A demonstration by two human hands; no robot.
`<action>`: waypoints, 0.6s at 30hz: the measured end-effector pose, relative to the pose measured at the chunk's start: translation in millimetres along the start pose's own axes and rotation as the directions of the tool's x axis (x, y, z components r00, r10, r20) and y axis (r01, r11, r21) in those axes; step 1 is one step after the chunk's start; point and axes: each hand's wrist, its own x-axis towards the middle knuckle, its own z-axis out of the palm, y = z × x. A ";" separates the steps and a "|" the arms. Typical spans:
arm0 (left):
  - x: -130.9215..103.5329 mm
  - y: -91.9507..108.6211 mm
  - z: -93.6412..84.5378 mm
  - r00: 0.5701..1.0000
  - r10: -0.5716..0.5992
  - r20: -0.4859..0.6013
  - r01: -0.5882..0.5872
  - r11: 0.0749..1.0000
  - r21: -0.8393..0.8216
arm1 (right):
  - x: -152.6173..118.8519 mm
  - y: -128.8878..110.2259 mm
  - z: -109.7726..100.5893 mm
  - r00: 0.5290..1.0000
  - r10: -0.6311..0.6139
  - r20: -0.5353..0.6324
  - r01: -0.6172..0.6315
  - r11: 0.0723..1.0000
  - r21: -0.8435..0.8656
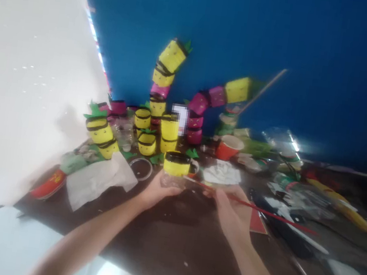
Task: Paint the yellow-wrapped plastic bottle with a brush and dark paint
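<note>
Head view shows, at mid-frame, a small container (176, 167) with a yellow band and a black top edge, its lower part see-through. By that look, the colouring seems partly done: the upper half is covered, while the clear base appears left to do. It also has no visible face, unlike the small yellow pot (146, 145) behind it; the blur may hide fine marks.

The left hand (163, 186) curls round the clear base, thumb toward the right. The right hand (229, 202) pinches a long red brush (281, 218), its tip at the container's right side; I cannot tell whether it touches.

The widest room for moving is the brown tabletop (175, 226) at lower centre, between the forearms, down to the table's edge. Behind the container, the leaning yellow stack (172, 57) and the magenta stack (198, 103) crowd the upper middle. White paper (86, 183) and a dark round lid (141, 169) border the left hand; crumpled tissue (222, 173) lies just above the right. The brush's rear end reaches over clutter at right, leaving little room there.
</note>
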 end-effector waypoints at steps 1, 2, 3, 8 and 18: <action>-0.3 1.8 1.3 1.000 -0.006 0.012 0.006 1.000 -0.013 | 0.6 -0.7 0.1 1.000 0.000 -0.001 0.000 1.000 0.009; -0.8 4.0 2.8 1.000 -0.010 0.026 0.011 1.000 -0.028 | 1.2 -1.4 0.2 1.000 0.002 -0.003 -0.002 1.000 0.022; -1.4 6.5 4.5 0.999 -0.015 0.042 0.017 0.999 -0.042 | 1.7 -1.9 0.2 1.000 0.007 -0.005 -0.006 0.999 0.037; -5.8 18.4 12.2 0.996 -0.032 0.086 0.041 0.994 -0.104 | 3.5 -2.8 -1.1 1.000 0.017 -0.015 -0.016 0.998 0.066; -6.8 17.1 4.7 0.979 -0.057 0.197 0.097 0.976 -0.197 | 5.3 -7.1 -0.5 0.998 0.049 -0.027 -0.046 0.993 0.110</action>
